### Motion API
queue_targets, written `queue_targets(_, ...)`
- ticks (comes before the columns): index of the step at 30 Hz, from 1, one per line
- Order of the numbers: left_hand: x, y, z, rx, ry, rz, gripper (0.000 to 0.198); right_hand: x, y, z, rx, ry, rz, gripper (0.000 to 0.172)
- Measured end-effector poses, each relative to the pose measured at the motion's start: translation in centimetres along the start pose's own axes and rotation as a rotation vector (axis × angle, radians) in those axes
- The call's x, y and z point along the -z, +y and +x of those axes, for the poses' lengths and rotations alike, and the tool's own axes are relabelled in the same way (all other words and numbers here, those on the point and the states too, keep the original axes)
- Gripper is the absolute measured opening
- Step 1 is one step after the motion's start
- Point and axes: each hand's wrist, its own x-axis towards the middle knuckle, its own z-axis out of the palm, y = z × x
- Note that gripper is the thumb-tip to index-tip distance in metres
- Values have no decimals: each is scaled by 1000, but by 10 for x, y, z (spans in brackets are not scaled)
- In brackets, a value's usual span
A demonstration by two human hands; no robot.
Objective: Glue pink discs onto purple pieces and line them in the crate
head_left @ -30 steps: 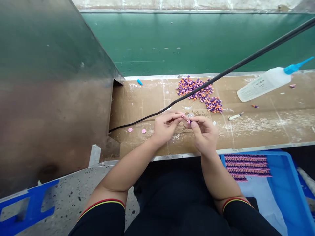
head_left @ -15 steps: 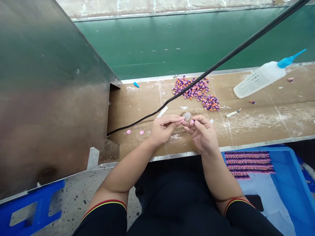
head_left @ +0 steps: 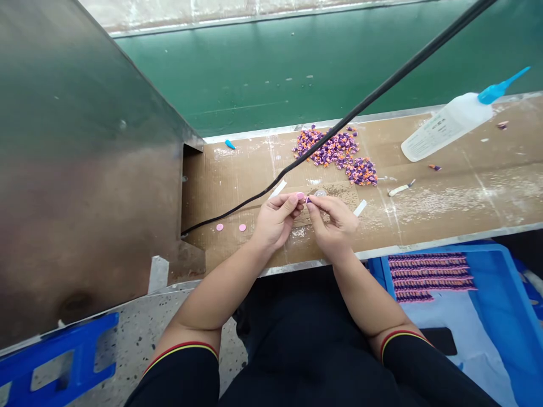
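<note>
Between the thumb and fingers of my left hand [head_left: 275, 221] is a small pink disc [head_left: 300, 196]. My right hand [head_left: 337, 226] pinches a small purple-and-pink piece [head_left: 307, 200] right beside the disc; I cannot tell whether the two touch. Just behind my right fingers a small clear round dish [head_left: 320, 193] shows in part. Two more pink discs, a left one [head_left: 219, 227] and a right one [head_left: 242, 228], lie flat on the cardboard left of my hands. Beyond my hands is a heap of small purple, orange and pink pieces [head_left: 326, 148].
A black cable [head_left: 335, 129] crosses above the cardboard-covered bench [head_left: 237, 181]. To the right lie a white squeeze bottle with a blue nozzle [head_left: 445, 129] and a small whitish tool [head_left: 400, 189]. A blue tray [head_left: 492, 299] holds rows of purple-and-pink pieces [head_left: 430, 274]. A metal panel [head_left: 93, 169] stands left.
My right hand has moved left and turned inward, bringing the small piece up to the disc. My left hand has drawn slightly left. The view has shifted a little.
</note>
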Motion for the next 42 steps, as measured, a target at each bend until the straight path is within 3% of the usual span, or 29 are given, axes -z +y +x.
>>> queue_targets(4,1,-4,0,-32,-4,23,39,0,-1,1,4,-30,-23,15)
queue_targets(13,9,-11,0,-133,-52,140,34,1,0,-2,-209,-77,60,15)
queue_targets(18,4,-13,-7,-316,16,297,36,-1,-3,-4,-144,-26,14,13)
queue_targets(25,1,-9,-14,-469,-6,435,25,-2,-4,-5,-74,14,33,15)
queue_targets(31,1,-13,-15,-444,-38,432,25,1,-2,-5,-169,-37,48,11)
queue_targets(42,3,-21,-13,-394,0,367,31,-3,-4,-7,-181,-9,51,11)
